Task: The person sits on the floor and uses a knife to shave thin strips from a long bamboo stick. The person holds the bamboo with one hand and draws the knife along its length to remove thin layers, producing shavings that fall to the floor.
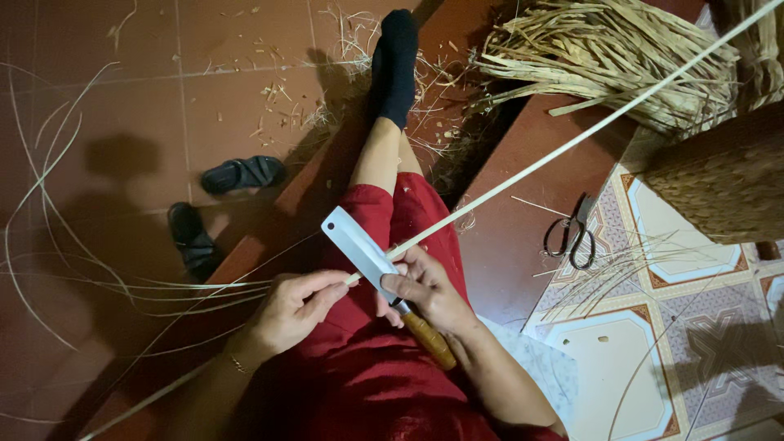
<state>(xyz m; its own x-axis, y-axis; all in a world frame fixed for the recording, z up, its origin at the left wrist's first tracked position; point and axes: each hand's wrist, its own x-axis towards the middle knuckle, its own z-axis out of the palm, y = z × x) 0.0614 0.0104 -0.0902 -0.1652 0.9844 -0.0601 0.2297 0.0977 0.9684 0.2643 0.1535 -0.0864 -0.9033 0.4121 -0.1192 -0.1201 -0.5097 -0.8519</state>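
We see the right hand clenched on a broad steel knife with a wooden handle, its blade pointing to ten o'clock, while the left hand pinches a long pale cane strip running toward two o'clock, over the red-clothed lap.

Bare-armed, clad in red cloth over lap and thigh. Thin bracelet at left wrist. Black sock on outstretched foot, lower leg bare between sock and red hem.
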